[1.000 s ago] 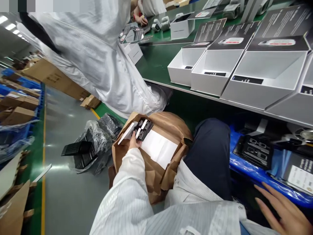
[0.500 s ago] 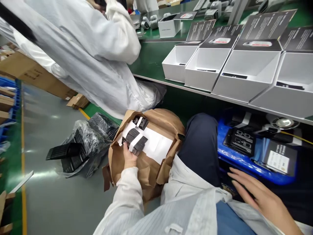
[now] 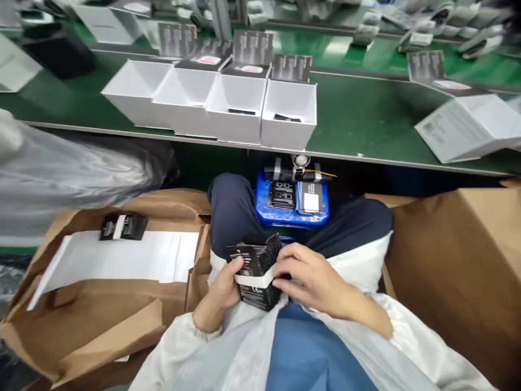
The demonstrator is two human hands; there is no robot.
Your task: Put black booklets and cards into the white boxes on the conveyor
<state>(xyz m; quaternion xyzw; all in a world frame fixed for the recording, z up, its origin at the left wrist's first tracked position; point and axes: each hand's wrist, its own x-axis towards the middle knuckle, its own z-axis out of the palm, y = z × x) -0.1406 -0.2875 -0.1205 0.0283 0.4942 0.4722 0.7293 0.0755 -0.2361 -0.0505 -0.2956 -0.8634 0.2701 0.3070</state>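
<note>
A banded bundle of black printed cards (image 3: 257, 298) is held over my lap, a white paper band around its middle. My left hand (image 3: 225, 282) grips its left side, thumb on the front face. At the right edge, the fingers of my right hand (image 3: 303, 274) are bent against the white band and the card edges. To the left, a second banded black bundle (image 3: 136, 227) lies on white paper (image 3: 122, 260) inside an open brown paper bag (image 3: 109, 331).
On the green bench (image 3: 358, 119) stand several open white boxes (image 3: 240, 117) with dark lids. Between my knees, a blue stool (image 3: 264, 217) bears black printed packs (image 3: 281, 194) and a round metal lamp-like part (image 3: 301, 161). A cardboard box (image 3: 448, 260) is at my right.
My left hand has lifted the bundle out of the paper bag and brought it over my lap. My right hand has come in to touch it. The view has turned right.
</note>
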